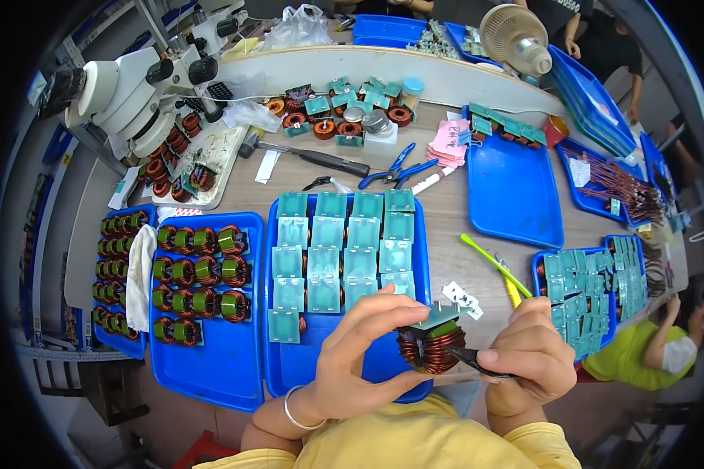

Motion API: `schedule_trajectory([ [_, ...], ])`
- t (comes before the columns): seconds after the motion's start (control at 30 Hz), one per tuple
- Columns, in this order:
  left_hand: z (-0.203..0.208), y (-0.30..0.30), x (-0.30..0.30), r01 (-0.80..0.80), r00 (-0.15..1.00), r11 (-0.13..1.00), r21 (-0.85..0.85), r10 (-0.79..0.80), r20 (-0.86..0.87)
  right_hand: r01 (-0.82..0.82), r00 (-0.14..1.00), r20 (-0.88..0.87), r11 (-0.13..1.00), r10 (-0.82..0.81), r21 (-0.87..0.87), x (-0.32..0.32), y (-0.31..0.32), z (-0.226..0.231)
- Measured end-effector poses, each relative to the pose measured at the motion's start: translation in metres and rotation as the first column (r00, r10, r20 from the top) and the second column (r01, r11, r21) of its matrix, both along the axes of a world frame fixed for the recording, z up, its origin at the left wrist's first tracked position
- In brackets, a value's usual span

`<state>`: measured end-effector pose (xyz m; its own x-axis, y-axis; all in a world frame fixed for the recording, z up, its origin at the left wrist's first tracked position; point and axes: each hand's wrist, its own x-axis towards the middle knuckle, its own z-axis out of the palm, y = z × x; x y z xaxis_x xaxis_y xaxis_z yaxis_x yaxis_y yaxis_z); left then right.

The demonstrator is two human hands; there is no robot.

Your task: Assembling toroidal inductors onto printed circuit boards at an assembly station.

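My left hand (360, 352) pinches a copper-wound toroidal coil (444, 349) between fingers and thumb. A small teal circuit board (443, 314) sits on the coil's upper side, with thin pins sticking up from it. In my right hand (532, 352) is a slim black pointed tool (477, 363), its tip against the copper windings; whether it is a pair of tweezers I cannot make out. Beneath and beyond my left hand lies a blue tray (289, 371) with rows of coils, teal boards uppermost (326, 262).
Left stand blue trays (203, 383) of green-and-copper coils and a microscope (121, 102). Behind lie a hammer (321, 160), blue-handled pliers (399, 172) and loose coils (325, 129). To the right are a blue tray (516, 195), a green stick (493, 262) and trays of boards (579, 289).
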<state>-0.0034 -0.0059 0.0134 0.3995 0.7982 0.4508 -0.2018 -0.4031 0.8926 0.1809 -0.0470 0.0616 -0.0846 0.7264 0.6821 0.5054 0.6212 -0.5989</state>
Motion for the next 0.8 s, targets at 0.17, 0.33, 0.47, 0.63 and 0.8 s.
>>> schedule_trajectory([
  [0.17, 0.004, -0.002, 0.003, -0.111, 0.989, 0.992, 0.067, 0.117, -0.091, 0.017, 1.0, 0.011, 1.0, -0.017, 0.012, -0.0039, 0.0005, 0.0031],
  [0.33, 0.0056, -0.0018, 0.0019, -0.147, 0.975, 0.977, 0.154, 0.17, -0.146, 0.027, 0.997, 0.066, 0.999, -0.028, 0.017, -0.0041, 0.0015, 0.003],
  [0.47, 0.0058, -0.0015, 0.0028, -0.158, 0.972, 0.975, 0.155, 0.182, -0.151, 0.03, 0.996, 0.08, 0.999, -0.031, 0.014, -0.0035, 0.0025, 0.0021],
  [0.63, 0.0043, -0.0007, 0.0037, -0.159, 0.972, 0.975, 0.158, 0.182, -0.147, 0.029, 0.996, 0.088, 0.999, -0.03, 0.013, -0.0033, 0.0045, -0.0003],
  [0.8, 0.0042, -0.0001, 0.0041, -0.166, 0.97, 0.972, 0.164, 0.191, -0.151, 0.017, 0.994, 0.11, 1.0, -0.018, 0.007, -0.0019, 0.0052, 0.0005],
])
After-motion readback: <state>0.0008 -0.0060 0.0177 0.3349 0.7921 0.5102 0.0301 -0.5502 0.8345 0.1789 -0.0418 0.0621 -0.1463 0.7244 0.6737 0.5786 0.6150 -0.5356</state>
